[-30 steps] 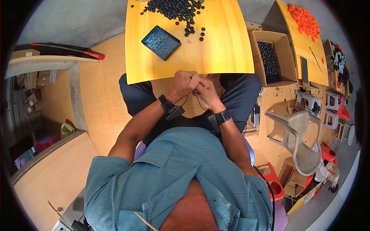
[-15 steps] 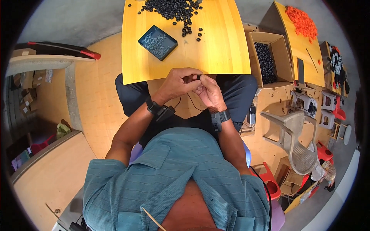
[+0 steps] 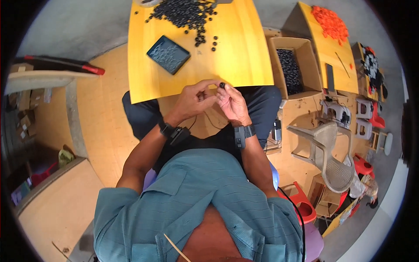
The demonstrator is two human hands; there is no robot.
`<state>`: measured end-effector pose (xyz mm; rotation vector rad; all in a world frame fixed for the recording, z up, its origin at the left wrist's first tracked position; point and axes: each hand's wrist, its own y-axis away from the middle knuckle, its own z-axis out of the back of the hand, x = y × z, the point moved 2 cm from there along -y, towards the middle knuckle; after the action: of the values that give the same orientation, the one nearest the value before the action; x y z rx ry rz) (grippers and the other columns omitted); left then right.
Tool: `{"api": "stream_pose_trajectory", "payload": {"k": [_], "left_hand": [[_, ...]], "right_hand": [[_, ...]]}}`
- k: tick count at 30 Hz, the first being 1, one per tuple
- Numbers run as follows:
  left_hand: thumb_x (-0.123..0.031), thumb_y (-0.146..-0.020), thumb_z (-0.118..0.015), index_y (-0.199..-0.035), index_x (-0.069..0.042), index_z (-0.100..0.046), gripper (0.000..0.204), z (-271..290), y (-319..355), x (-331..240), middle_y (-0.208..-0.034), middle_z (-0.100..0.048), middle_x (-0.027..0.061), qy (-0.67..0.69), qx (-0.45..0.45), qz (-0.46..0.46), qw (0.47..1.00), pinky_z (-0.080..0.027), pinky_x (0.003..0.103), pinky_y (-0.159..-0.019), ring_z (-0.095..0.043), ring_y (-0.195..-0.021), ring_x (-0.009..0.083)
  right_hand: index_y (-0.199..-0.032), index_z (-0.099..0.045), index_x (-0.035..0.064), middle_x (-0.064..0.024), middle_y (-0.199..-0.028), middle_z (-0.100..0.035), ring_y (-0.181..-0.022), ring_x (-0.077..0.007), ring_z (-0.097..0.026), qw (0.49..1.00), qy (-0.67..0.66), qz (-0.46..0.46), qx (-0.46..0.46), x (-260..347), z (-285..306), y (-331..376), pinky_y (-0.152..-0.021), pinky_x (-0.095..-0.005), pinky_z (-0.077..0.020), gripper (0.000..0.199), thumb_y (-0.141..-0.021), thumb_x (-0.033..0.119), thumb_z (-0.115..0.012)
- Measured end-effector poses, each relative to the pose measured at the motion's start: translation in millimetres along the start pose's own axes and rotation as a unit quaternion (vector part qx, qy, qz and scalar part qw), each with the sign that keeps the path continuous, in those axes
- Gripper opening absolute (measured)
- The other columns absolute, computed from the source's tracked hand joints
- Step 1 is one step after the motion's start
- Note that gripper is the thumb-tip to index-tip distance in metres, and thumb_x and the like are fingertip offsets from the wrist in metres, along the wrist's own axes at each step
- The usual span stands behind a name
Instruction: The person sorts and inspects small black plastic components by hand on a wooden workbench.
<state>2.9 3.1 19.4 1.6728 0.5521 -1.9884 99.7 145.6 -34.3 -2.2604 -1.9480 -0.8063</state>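
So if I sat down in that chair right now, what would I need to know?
Left hand: fingers pinched together close to the right hand, over the lap at the table edge.
Right hand: holds a small black bead at its fingertips.
On the yellow table: a pile of black beads at the far end, a dark tray nearer.
A cardboard box of more black pieces stands to the right.
Done: one bead picked up. Left: the pile looks mostly untouched.

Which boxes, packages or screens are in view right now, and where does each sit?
Tray: on the yellow table, far left of the hands; flat, dark blue-grey, rectangular; it may be a screen.
Cardboard box: on the floor right of the table; open, brown, holding small black parts.
Small boxes: on the shelf at far left; brown, too small to detail.
No labels or signs can be made out.
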Motion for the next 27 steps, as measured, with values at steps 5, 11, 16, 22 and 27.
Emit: {"api": "stream_pose_trajectory", "payload": {"k": [5, 11, 16, 22, 27], "left_hand": [[-0.010, -0.084, -0.072, -0.110, -0.003, -0.069, 0.028, 13.4, 15.1, 20.6, -0.068, -0.055, -0.0043, -0.015, -0.020, 0.015, 1.000, -0.039, 0.020, -0.052, -0.045, -0.057, 0.0023], [-0.010, -0.085, -0.072, -0.103, -0.001, -0.070, 0.020, 10.9, 27.8, 37.8, -0.068, -0.054, -0.0056, 0.006, -0.025, 0.044, 0.999, -0.039, 0.019, -0.053, -0.046, -0.058, 0.0017], [-0.013, -0.086, -0.070, -0.097, 0.000, -0.071, 0.017, 15.0, 18.4, 37.8, -0.068, -0.059, -0.0022, -0.011, -0.029, 0.066, 0.997, -0.042, 0.021, -0.054, -0.050, -0.059, 0.0027], [-0.015, -0.083, -0.067, -0.083, -0.003, -0.071, 0.013, 68.0, -64.7, 36.8, -0.078, -0.068, 0.0128, -0.202, -0.163, -0.054, 0.964, -0.051, 0.032, -0.063, -0.066, -0.069, 0.0224], [-0.014, -0.079, -0.066, -0.083, -0.007, -0.072, 0.010, 126.7, -144.5, 47.1, -0.087, -0.068, 0.0122, -0.447, -0.203, -0.023, 0.871, -0.053, 0.042, -0.073, -0.066, -0.085, 0.0329]], "right_hand": [[-0.119, -0.056, -0.0053, -0.0009, -0.081, -0.057, -0.069, -0.0098, -0.052, 0.993, -0.050, 0.093, -0.057, 68.7, 28.9, -19.2, -0.062, -0.0235, -0.0450, 0.029, -0.099, 0.014, -0.054], [-0.109, -0.058, -0.0045, -0.0053, -0.083, -0.061, -0.071, -0.0127, -0.055, 0.972, -0.006, 0.232, -0.029, 205.4, 101.5, -18.3, -0.064, -0.0264, -0.0462, 0.020, -0.097, 0.011, -0.055], [-0.108, -0.058, -0.0055, -0.0049, -0.085, -0.063, -0.073, -0.0120, -0.057, 0.972, -0.045, 0.142, -0.184, 185.7, 104.0, -26.2, -0.064, -0.0251, -0.0464, 0.023, -0.098, 0.014, -0.054], [-0.131, -0.053, -0.0034, 0.0011, -0.090, -0.059, -0.072, -0.0076, -0.052, 0.998, 0.052, -0.004, -0.031, 73.3, 44.5, -28.0, -0.063, -0.0205, -0.0429, 0.038, -0.099, 0.016, -0.054], [-0.136, -0.049, -0.0045, -0.0032, -0.090, -0.060, -0.074, -0.0108, -0.053, 0.997, 0.082, -0.001, 0.001, 27.6, 75.2, -35.0, -0.068, -0.0248, -0.0428, 0.044, -0.099, 0.019, -0.054]]}}
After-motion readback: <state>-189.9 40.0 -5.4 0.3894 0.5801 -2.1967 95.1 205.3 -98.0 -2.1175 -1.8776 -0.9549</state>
